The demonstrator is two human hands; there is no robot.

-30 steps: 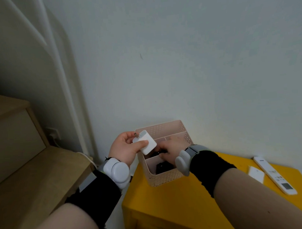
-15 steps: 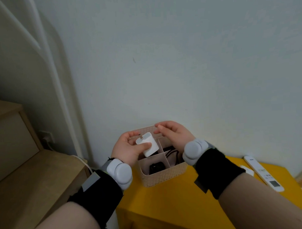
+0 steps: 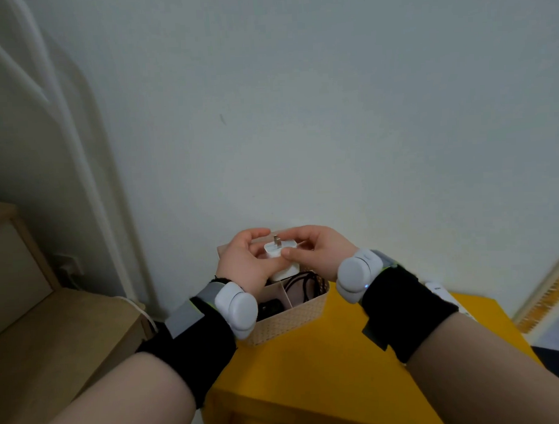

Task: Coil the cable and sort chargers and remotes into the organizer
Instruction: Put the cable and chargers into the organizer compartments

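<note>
Yellow table (image 3: 315, 363) against the wall, carrying an organizer and a remote.

The beige perforated organizer (image 3: 288, 319) stands on the table's far left corner. To the right of the organizer, a white remote (image 3: 441, 293) lies near the table's far edge, mostly hidden behind a forearm.

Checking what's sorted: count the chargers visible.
2: a white charger held by both hands above the organizer; a black one in its front-left compartment. Hands may hide others.

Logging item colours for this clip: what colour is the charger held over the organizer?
White, with a metal prong on top; the charger shows best in the head view.
</note>
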